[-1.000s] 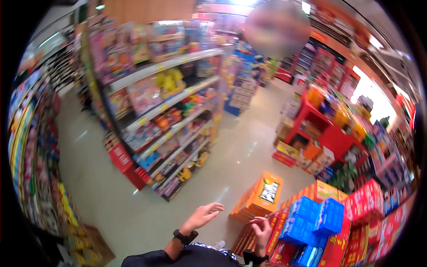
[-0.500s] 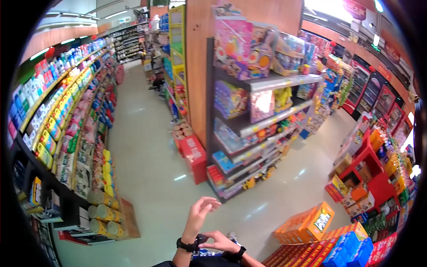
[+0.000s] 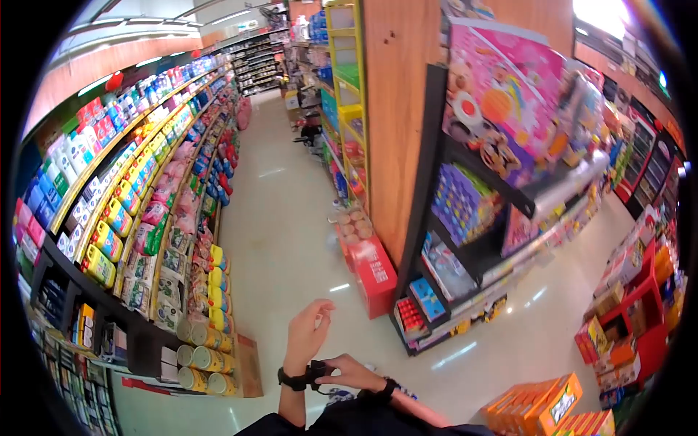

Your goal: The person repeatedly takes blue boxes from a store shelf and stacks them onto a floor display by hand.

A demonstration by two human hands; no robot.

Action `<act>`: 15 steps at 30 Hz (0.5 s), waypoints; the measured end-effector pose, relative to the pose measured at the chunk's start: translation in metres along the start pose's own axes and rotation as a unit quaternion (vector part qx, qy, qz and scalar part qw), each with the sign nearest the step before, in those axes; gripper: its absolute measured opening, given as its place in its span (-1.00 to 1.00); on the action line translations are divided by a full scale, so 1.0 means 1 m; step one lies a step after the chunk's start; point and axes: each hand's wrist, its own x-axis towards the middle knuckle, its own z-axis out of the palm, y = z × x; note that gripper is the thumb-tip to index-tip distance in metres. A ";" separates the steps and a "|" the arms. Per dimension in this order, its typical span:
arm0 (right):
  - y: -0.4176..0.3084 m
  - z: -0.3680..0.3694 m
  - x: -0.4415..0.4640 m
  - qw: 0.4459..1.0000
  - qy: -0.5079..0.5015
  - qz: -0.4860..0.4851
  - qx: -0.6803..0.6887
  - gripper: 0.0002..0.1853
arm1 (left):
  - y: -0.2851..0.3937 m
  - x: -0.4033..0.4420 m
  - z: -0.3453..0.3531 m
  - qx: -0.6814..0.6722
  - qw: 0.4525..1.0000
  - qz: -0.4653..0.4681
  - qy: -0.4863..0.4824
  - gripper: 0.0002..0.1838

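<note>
Raised at the lower middle, my left hand (image 3: pixel 308 333) has loosely curled fingers apart, with nothing in them. A black watch-like device (image 3: pixel 315 372) is strapped at my left wrist. My right hand (image 3: pixel 352 373) reaches across to it, thumb and fingers closed on the device's side. Another black band (image 3: pixel 387 390) circles my right wrist. Both hands are in front of my dark clothing, above the shop floor.
Long shelves of bottles and packets (image 3: pixel 156 211) curve along the left. A red box (image 3: pixel 372 276) stands by a wooden pillar (image 3: pixel 396 131). Toy shelves (image 3: pixel 502 269) are to the right. Orange cartons (image 3: pixel 534 407) sit at the lower right. The aisle floor (image 3: pixel 265 218) runs ahead.
The view has swung left toward the aisle, with the stacked cartons sliding right. My right hand has come over to the device on my left wrist since the earliest frame.
</note>
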 end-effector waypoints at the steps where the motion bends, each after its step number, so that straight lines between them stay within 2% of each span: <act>1: 0.006 -0.011 0.015 1.000 -0.018 0.013 -0.006 -0.60 | -0.012 0.017 -0.003 0.044 0.999 0.015 0.011 -0.74; 3: 0.001 -0.032 0.048 0.997 -0.062 0.051 -0.004 -0.61 | -0.018 0.034 -0.011 0.065 0.998 0.002 0.011 -0.74; 4: 0.002 -0.044 0.065 0.991 -0.105 0.039 -0.071 -0.62 | -0.018 0.045 -0.020 0.077 0.997 -0.001 0.009 -0.74; 5: 0.000 -0.054 0.081 0.987 -0.118 0.032 -0.104 -0.62 | -0.014 0.054 -0.030 0.049 0.998 -0.037 -0.028 -0.72; 7: 0.000 -0.070 0.104 0.979 -0.137 0.041 -0.145 -0.63 | -0.033 0.071 -0.047 0.030 0.997 -0.014 -0.071 -0.71; 8: 0.013 -0.077 0.119 0.978 -0.131 0.022 -0.163 -0.65 | -0.045 0.084 -0.055 0.020 0.996 0.005 -0.092 -0.70; 10: 0.017 -0.100 0.156 0.975 -0.126 0.055 -0.177 -0.65 | -0.067 0.105 -0.068 0.012 0.994 -0.061 -0.088 -0.72; 12: 0.040 -0.121 0.197 0.960 -0.102 0.054 -0.256 -0.68 | -0.120 0.119 -0.078 0.051 0.987 -0.106 -0.106 -0.71; 15: 0.061 -0.161 0.276 0.944 -0.057 0.036 -0.324 -0.71 | -0.190 0.144 -0.100 0.046 0.971 -0.143 -0.187 -0.67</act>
